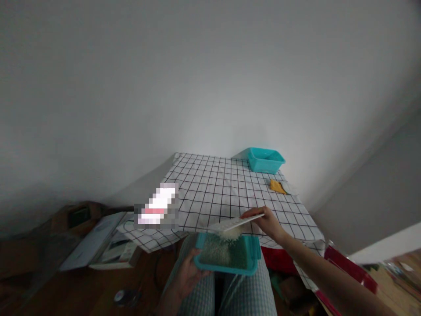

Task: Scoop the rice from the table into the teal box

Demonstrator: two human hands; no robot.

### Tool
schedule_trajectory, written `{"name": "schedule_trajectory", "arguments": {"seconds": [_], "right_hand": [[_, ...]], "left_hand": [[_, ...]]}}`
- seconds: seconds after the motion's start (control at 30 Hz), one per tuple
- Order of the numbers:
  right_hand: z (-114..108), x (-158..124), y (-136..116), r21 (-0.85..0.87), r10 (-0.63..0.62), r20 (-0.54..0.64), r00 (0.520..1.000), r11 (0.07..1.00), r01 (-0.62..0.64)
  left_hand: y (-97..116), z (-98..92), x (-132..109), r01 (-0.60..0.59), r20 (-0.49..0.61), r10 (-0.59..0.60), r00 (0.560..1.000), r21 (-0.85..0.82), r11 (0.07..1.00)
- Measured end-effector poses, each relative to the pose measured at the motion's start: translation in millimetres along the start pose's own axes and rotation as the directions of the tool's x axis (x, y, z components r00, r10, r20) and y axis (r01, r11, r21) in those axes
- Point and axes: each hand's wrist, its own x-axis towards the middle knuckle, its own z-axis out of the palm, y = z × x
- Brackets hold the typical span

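Note:
A teal tub [255, 259] with pale and dark green grains in it is over my lap, at the table's front edge. My left hand [189, 273] grips its left side, fingers at the rim and underneath. Above the tub my right hand [263, 220] pinches a flat white tray [226, 224], which tilts down to the left. Pale grains [232, 232] show just under the tray, over the tub.
The table [210, 188] has a white cloth with a black grid. A second teal tub [265, 164] is at its back right, near a yellow item [278, 186]. A blurred-out bright object lies at the left edge. Boxes [118, 254] sit lower left.

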Motion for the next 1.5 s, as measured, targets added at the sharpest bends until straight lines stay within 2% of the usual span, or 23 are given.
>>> {"name": "schedule_trajectory", "arguments": {"seconds": [0.07, 0.17, 0.3, 0.43, 0.53, 0.63, 0.73, 0.87, 0.93, 1.1, 1.27, 1.33, 1.37, 1.43, 1.5], "right_hand": [[-4, 11, 0, -0.016, -0.007, -0.065, 0.998, 1.000, 0.006], [-5, 28, 3, -0.148, -0.052, -0.185, 0.981, 0.989, 0.024], [6, 31, 10, -0.258, -0.055, -0.212, 0.976, 0.966, -0.001], [16, 11, 19, -0.289, -0.102, -0.088, 0.991, 0.954, 0.072], [16, 1, 22, -0.205, -0.161, -0.009, 0.987, 0.966, 0.156], [9, 2, 20, -0.116, -0.159, 0.073, 0.985, 0.979, 0.167], [-4, 10, 15, -0.038, -0.185, 0.197, 0.963, 0.980, 0.196], [-25, 25, 8, 0.081, -0.231, 0.369, 0.900, 0.973, 0.216], [-32, 34, 7, 0.108, -0.245, 0.400, 0.883, 0.969, 0.220], [-27, 52, 4, 0.093, -0.260, 0.337, 0.905, 0.966, 0.243], [-18, 50, -3, 0.129, -0.259, 0.487, 0.834, 0.966, 0.225], [-23, 43, -3, 0.134, -0.249, 0.466, 0.849, 0.968, 0.210], [-27, 40, -1, 0.124, -0.240, 0.428, 0.872, 0.971, 0.206], [-38, 31, 4, 0.078, -0.210, 0.282, 0.936, 0.978, 0.196], [-50, 22, 13, -0.006, -0.155, 0.088, 0.984, 0.988, 0.156]], "left_hand": [[0, 0.6, 0, -0.002, -0.007, 0.002, 1.000, 0.001, 1.000], [-1, 1.6, -2, -0.015, -0.028, 0.015, 0.999, 0.001, 1.000], [-1, 0.9, -3, -0.019, -0.042, 0.019, 0.999, -0.006, 1.000], [0, -0.4, -2, -0.024, -0.032, 0.023, 0.999, -0.008, 1.000], [0, 0.8, -2, -0.033, -0.033, 0.034, 0.999, 0.009, 0.999], [-2, 2.3, -3, -0.015, -0.019, 0.016, 1.000, 0.015, 1.000], [-3, 1.9, -3, -0.001, -0.003, 0.001, 1.000, -0.004, 1.000], [-3, 0.6, -2, 0.005, 0.045, -0.005, 0.999, -0.011, 1.000], [-2, 2.2, -2, 0.013, 0.036, -0.013, 0.999, -0.007, 1.000], [0, 11.2, -7, 0.008, -0.006, -0.008, 1.000, -0.002, 1.000], [-1, 8.8, -6, 0.016, 0.026, -0.016, 1.000, 0.000, 1.000], [-2, 6.6, -4, 0.020, 0.031, -0.020, 0.999, -0.002, 1.000], [-2, 6.1, -3, 0.019, 0.026, -0.019, 0.999, -0.004, 1.000], [-3, 6.8, -2, 0.012, 0.003, -0.012, 1.000, 0.005, 1.000], [-3, 9.1, -4, 0.003, -0.012, -0.003, 1.000, 0.014, 1.000]]}}
